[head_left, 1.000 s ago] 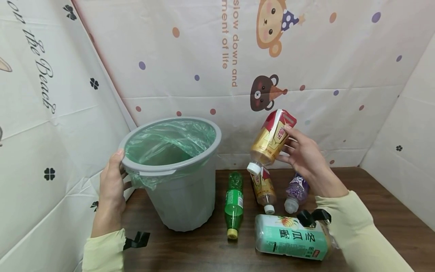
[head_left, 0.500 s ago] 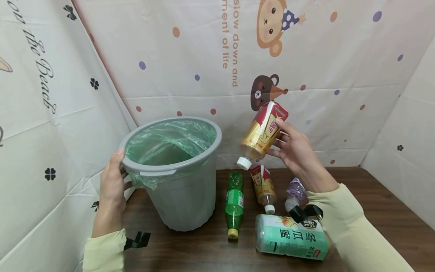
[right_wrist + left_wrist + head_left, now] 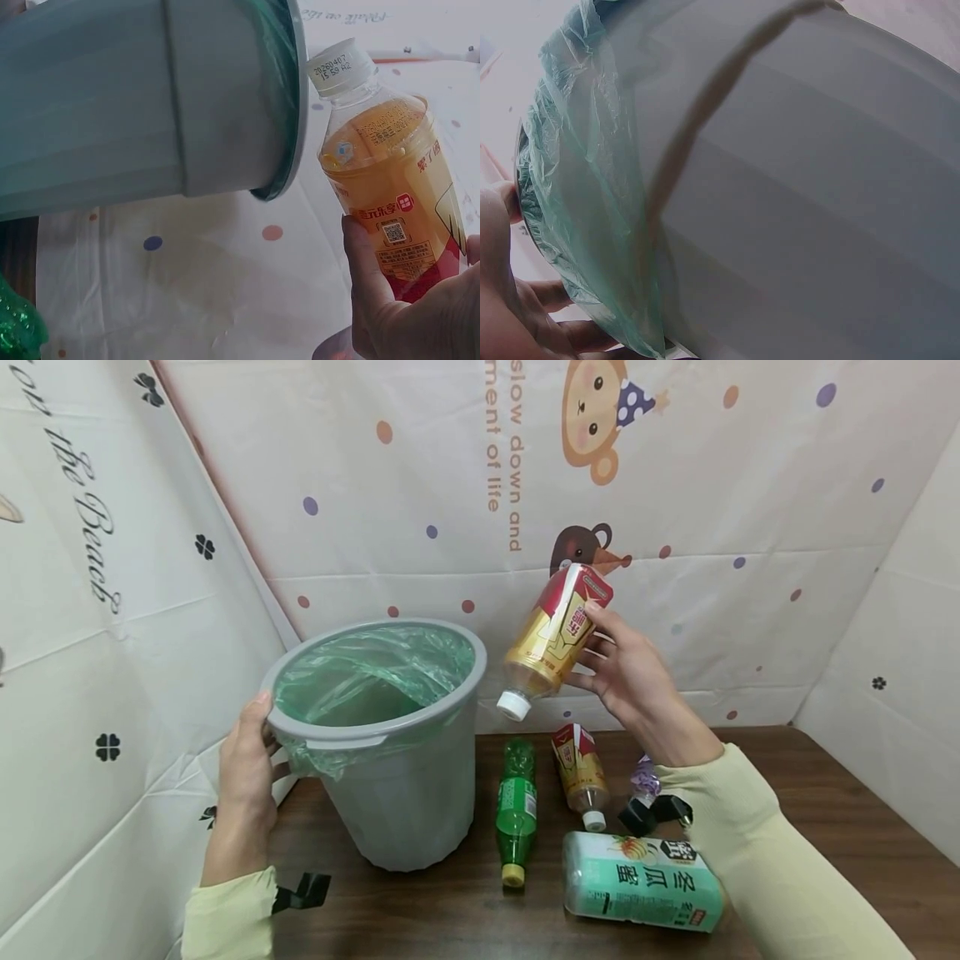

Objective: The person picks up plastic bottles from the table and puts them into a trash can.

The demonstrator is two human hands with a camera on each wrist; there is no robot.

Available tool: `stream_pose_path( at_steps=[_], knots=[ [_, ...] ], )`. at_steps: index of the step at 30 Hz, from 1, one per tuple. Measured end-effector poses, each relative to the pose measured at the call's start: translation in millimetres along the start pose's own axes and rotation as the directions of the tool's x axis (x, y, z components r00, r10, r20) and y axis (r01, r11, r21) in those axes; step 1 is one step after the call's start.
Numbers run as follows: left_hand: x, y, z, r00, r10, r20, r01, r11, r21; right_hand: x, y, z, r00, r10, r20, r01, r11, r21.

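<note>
- Right hand grips a gold-and-red tea bottle, fingers curled round its upper body; bottle is tilted, white cap pointing down-left, in the air just right of the bin rim.
- Right wrist view: same bottle holds amber liquid, cap beside the bin's edge, not touching.
- Left hand holds the grey bin at its left rim, thumb on the lip, fingers curled under it.
- Bin stands upright on the desk, lined with a green plastic bag.
- On the desk, right of the bin: a green bottle, a second gold-and-red bottle, a purple bottle partly hidden by the right sleeve, and a mint-green labelled bottle nearest the person. All lie on their sides.
</note>
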State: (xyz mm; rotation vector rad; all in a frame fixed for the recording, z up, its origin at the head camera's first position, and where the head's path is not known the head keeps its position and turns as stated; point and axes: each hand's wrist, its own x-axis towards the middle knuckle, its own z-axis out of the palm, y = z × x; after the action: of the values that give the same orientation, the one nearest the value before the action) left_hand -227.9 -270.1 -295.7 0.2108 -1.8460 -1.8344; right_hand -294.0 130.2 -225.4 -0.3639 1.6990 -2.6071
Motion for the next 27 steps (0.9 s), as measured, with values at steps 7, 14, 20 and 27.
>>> stream_pose_path(
  at_steps=[7, 14, 20, 27],
  knots=[
    [0.6, 0.7, 0.0, 1.000, -0.003, -0.002, 0.003, 1.000, 0.001, 4, -5, 10, 1.000, -0.014, 0.002, 0.014, 1.000, 0.018],
    [0.5, 0.4, -1.1, 1.000, -0.018, -0.007, 0.018, 1.000, -0.014, 8, -6, 25, 1.000, -0.019, 0.010, 0.019, 0.999, 0.047],
    [0.8, 0.9, 0.1, 1.000, -0.016, -0.011, 0.016, 1.000, -0.023, 14, -7, 39, 0.999, -0.042, 0.012, 0.042, 0.998, 0.036],
    [1.0, 0.6, 0.1, 1.000, -0.003, -0.010, 0.003, 1.000, -0.017, 18, -4, 53, 0.999, -0.045, 0.002, 0.045, 0.998, 0.044]
  ],
)
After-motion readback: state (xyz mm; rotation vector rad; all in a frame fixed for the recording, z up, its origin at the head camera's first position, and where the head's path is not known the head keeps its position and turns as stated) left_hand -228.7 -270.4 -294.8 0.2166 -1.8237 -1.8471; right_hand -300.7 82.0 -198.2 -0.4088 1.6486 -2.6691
